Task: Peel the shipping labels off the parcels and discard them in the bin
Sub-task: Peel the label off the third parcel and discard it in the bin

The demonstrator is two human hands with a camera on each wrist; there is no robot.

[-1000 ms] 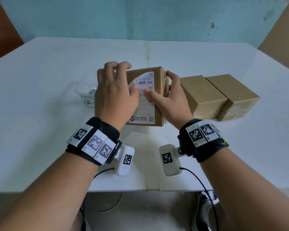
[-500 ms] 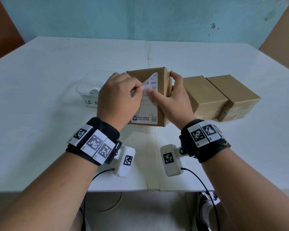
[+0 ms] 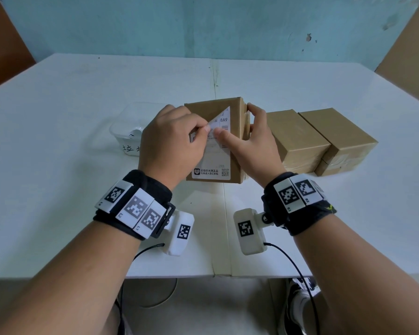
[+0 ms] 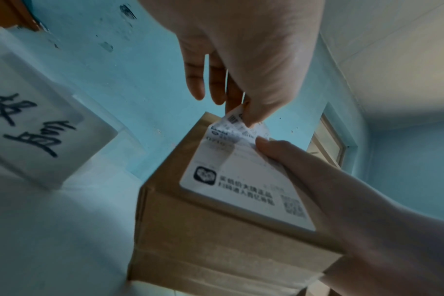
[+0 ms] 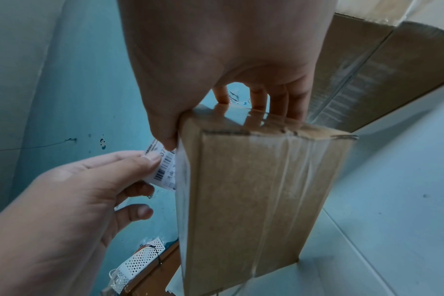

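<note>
Currently, biggest to smallest:

- White table (image 3: 58,165): everything sits on it, a seam running down the middle.
- Labelled cardboard parcel (image 3: 236,141), centre of the table, near the front edge; long side faces the person, clear tape along its right-hand side in the right wrist view.
- Two plain cardboard parcels (image 3: 298,139) (image 3: 344,139) to the right of it, side by side and touching each other; the nearer one sits just beside the labelled parcel, behind the right hand.
- Clear plastic bin (image 3: 128,131) left of the labelled parcel, partly hidden by the left hand; handwritten paper tag on its front wall, something white inside, too hidden to identify.
- Right hand (image 3: 252,151): thumb flat on the label, fingers curled over the parcel's far right edge, so it grips the parcel and pins it down.
- Left hand (image 3: 169,141): thumb and forefinger pinch the label's lifted corner; other fingers loosely curled.
- Shipping label (image 3: 213,165), white, on top of the parcel: upper-left corner peeled up and folded back diagonally, bare cardboard exposed beneath; the lower part with logo and QR code is stuck flat.
- Wrist bands with black-and-white markers and a white camera pod under each wrist, cables trailing off the table edge.
</note>
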